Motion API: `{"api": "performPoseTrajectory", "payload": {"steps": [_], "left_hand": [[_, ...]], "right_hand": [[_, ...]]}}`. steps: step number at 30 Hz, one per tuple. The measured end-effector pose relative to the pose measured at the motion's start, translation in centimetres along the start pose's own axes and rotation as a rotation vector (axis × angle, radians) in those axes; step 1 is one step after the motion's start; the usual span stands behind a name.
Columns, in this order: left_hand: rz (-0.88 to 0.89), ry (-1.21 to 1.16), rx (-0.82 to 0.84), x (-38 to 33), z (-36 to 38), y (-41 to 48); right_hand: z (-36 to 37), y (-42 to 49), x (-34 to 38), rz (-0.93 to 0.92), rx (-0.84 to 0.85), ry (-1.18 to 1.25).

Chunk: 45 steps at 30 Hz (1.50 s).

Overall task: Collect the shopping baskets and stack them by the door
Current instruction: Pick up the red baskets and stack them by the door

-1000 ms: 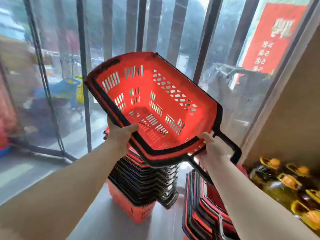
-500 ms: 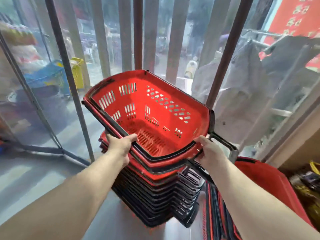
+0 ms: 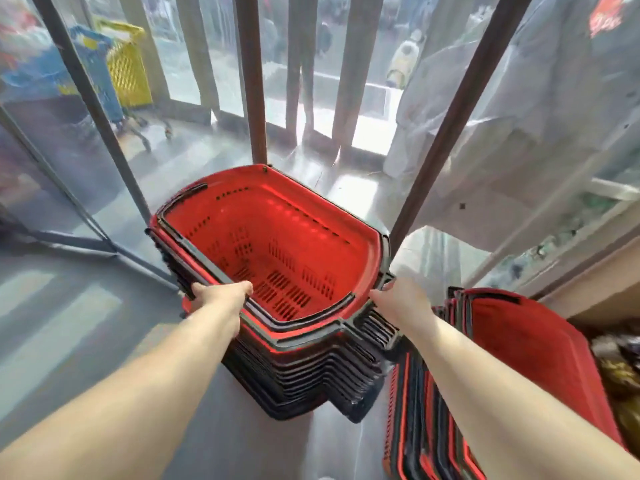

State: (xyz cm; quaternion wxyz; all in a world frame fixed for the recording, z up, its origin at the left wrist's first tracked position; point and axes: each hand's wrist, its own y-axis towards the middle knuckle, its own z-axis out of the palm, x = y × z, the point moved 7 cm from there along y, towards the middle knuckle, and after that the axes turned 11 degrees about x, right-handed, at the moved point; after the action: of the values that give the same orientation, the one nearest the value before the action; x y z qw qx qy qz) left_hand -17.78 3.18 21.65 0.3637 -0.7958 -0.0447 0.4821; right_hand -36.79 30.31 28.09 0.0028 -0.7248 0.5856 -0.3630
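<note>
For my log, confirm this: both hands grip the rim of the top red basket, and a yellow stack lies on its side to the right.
Not quite: the head view shows the side stack is red, not yellow. The left hand and right hand do grip the rim of the top red basket.

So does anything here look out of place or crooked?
Yes: the batch of red baskets on the right lies tipped on its side, unlike the upright stack, whose top basket sits nested in it.
</note>
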Motion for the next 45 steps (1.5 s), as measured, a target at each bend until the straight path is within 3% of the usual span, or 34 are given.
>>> {"api": "performPoseTrajectory", "payload": {"steps": [3, 4, 9, 14, 19, 29, 39, 45], "left_hand": [[-0.055, 0.042, -0.059, 0.8, 0.7, -0.6], [-0.084, 0.038, -0.051, 1.2, 1.3, -1.0], [-0.149, -0.061, 0.061, 4.0, 4.1, -3.1], [-0.093, -0.138, 0.082, 4.7, 3.7, -3.2], [-0.088, -0.162, 0.096, 4.9, 2.7, -3.5], [-0.048, -0.070, 0.304, 4.3, 2.1, -2.8], [0.062, 0.201, 0.673, 1.9, 2.3, -0.6], [0.090, 0.257, 0.775, 1.4, 4.1, -1.0]], "right_hand": [[-2.4, 0.7, 1.5, -0.239, -0.166, -0.126], [-2.3, 1.1, 2.1, -0.351, -0.139, -0.180], [3.3, 3.0, 2.9, -0.620, 0.288, -0.627], [4.5, 2.7, 2.4, -0.740, 0.106, -0.758], [5.2, 1.1, 2.6, -0.765, 0.031, -0.790], [6.4, -2.9, 1.6, -0.566, -0.004, -0.806], [10.4, -9.1, 0.1, -0.153, -0.139, -0.659], [11.9, -12.2, -0.2, 0.024, -0.177, -0.550]]}}
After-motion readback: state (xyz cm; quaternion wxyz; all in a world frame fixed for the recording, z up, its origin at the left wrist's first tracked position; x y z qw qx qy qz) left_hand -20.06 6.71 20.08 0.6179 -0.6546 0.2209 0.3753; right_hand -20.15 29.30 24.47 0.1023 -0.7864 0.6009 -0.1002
